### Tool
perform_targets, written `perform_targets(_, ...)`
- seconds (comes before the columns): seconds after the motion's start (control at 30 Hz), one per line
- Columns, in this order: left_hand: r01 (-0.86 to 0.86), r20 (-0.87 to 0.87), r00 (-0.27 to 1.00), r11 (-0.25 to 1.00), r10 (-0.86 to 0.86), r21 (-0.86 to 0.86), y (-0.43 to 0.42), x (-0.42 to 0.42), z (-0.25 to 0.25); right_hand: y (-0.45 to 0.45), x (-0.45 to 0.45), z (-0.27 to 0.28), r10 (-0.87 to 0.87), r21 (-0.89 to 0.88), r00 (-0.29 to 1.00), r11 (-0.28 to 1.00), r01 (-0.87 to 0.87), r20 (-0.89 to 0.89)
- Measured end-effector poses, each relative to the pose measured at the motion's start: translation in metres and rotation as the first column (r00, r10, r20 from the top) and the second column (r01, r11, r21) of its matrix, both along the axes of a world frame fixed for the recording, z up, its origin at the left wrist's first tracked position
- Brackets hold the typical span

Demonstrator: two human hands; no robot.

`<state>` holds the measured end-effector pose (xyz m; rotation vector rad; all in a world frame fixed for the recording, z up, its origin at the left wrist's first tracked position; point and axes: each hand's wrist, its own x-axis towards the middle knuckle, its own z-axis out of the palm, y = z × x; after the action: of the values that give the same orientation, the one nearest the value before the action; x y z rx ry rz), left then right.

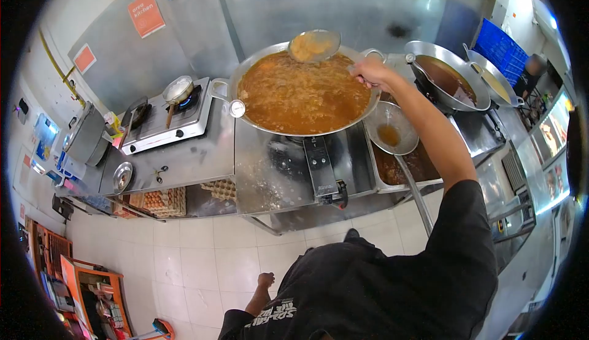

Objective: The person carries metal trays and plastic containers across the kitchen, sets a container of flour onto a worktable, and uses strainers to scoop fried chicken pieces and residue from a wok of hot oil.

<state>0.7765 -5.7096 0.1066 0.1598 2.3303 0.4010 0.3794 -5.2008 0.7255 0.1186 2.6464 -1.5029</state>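
My right hand (371,72) is closed around the handle of a wire skimmer (334,41), reaching over the right side of a large wok (234,87). Golden bits lie in the skimmer, which hangs over the wok's far edge. Brown oil (294,98) with foam and pale crumbs across its surface fills much of the wok. A round dial thermometer (237,108) sits at the near-left rim. Low by my body, my left hand (265,280) hangs with its fingers curled in, and I see nothing in it.
A large strainer (405,128) with a long handle rests over a tray (383,188) on the right. Further right stand another wok (423,50) of dark oil and a third pan. On the left, a lit gas stove (169,125) carries a small pot (179,88). Egg trays (162,202) are below.
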Motion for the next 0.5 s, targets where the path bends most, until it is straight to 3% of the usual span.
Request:
perform_targets(0.1, -0.275, 0.012, 0.961, 0.956, 0.275, 0.105, 0.005, -0.007, 0.012, -0.013, 0.023, 0.001, 0.073, -0.023, 0.997, 0.997, -0.073, 0.018)
perform_targets(0.2, 0.071, -0.162, 0.984, 0.997, -0.071, -0.012, 0.002, -0.017, 0.009, -0.036, 0.034, -0.007, 0.169, 0.068, 0.985, 0.983, -0.17, 0.017)
perform_targets(0.33, 0.064, -0.151, 0.987, 0.996, -0.053, 0.065, 0.002, -0.037, 0.006, -0.072, 0.031, -0.018, 0.272, 0.193, 0.961, 0.947, -0.258, -0.047)
perform_targets(0.5, 0.132, -0.352, 0.934, 0.977, -0.067, 0.165, 0.003, -0.044, 0.006, -0.107, 0.01, -0.038, 0.296, 0.348, 0.955, 0.897, -0.272, -0.015)
